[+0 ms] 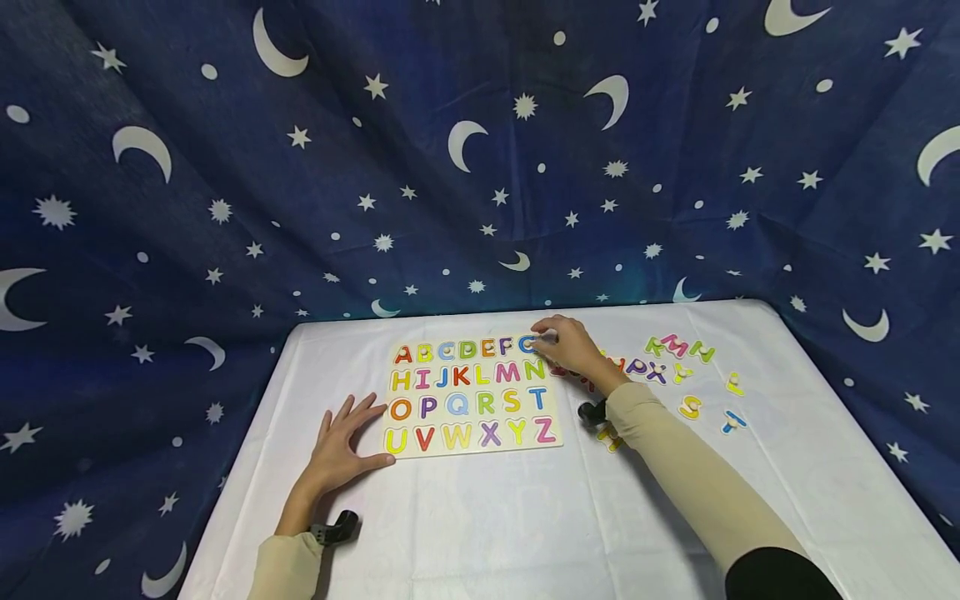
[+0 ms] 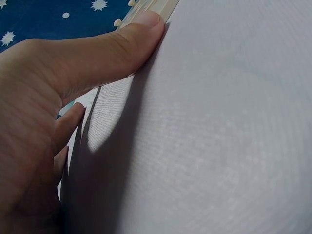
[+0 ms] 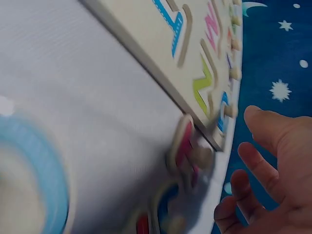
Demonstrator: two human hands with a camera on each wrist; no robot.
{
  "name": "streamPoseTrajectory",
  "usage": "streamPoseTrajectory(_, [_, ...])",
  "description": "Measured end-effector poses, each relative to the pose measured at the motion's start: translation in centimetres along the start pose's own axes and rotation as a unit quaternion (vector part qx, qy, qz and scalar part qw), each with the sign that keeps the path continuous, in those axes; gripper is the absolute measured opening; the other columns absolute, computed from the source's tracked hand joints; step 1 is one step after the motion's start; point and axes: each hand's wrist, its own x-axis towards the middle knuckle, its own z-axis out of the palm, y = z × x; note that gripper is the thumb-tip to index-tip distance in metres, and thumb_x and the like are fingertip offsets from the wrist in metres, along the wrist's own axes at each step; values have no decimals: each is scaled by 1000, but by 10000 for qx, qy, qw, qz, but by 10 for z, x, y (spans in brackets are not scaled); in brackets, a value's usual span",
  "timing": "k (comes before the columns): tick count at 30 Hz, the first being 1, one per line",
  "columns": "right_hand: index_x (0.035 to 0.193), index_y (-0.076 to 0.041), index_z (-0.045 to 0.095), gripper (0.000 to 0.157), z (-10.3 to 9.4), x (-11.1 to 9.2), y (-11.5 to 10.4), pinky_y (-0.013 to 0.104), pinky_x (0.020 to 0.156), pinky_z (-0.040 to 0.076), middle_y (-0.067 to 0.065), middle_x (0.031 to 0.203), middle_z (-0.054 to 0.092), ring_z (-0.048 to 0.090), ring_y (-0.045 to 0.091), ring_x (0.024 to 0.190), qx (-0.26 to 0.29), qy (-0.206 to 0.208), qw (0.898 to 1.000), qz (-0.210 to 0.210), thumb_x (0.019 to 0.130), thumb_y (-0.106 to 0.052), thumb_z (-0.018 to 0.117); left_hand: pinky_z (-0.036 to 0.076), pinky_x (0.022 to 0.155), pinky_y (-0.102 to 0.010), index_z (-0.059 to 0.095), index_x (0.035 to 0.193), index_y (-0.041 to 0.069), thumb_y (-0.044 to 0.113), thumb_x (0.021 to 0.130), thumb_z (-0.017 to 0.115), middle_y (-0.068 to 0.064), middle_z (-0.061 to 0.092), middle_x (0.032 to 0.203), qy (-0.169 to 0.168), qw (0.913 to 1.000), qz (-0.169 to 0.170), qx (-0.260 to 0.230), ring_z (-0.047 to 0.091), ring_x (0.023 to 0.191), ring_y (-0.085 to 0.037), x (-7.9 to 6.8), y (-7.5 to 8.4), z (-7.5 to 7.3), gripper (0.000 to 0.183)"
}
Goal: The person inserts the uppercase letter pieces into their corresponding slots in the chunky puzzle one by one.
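Note:
A wooden alphabet board lies on the white table, its top row from A to G fitted with knobbed letter pieces. My left hand is spread at the board's left side, with the thumb on its near-left corner. My right hand hovers by the blue letter G at the top right corner. In the right wrist view, a small gap separates the fingertips from the G's knob, and the fingers are loosely bent around nothing.
Loose letter pieces lie right of the board, among them a purple P, an orange S and a blue T. Some sit under the right forearm. A dark starry cloth hangs behind the table.

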Motion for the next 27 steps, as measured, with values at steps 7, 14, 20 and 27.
streamPoseTrajectory(7, [123, -6, 74, 32, -23, -34, 5, 35, 72, 50, 11, 119, 70, 56, 22, 81, -33, 220, 9997, -32, 93, -18, 77, -4, 123, -66, 59, 145, 17, 47, 67, 94, -12, 41, 162, -52, 10000, -78, 29, 15, 155, -43, 0, -3, 1, 91])
streamPoseTrajectory(14, [122, -9, 74, 33, -36, -76, 9, 33, 72, 49, 9, 116, 71, 57, 24, 88, 85, 259, 9994, 217, 92, -20, 79, -4, 123, -65, 59, 145, 17, 50, 67, 93, -12, 40, 162, -31, 9999, -98, 11, 15, 155, -43, -2, -4, -1, 91])
streamPoseTrajectory(20, [117, -9, 77, 30, -42, -112, 18, 29, 65, 45, 8, 102, 71, 55, 21, 80, 45, 391, 9992, 97, 89, -17, 82, -3, 123, -66, 59, 145, 16, 49, 67, 93, -13, 41, 162, -22, 10000, -50, -23, 15, 155, -44, -2, -4, 2, 91])
streamPoseTrajectory(27, [111, -10, 79, 28, -38, -156, 34, 25, 66, 44, -3, 94, 70, 53, 16, 78, -51, 591, 9982, -3, 84, -18, 86, -3, 123, -66, 59, 145, 16, 49, 67, 93, -13, 40, 162, -47, 10000, -40, -35, 15, 155, -43, 0, -3, 1, 91])
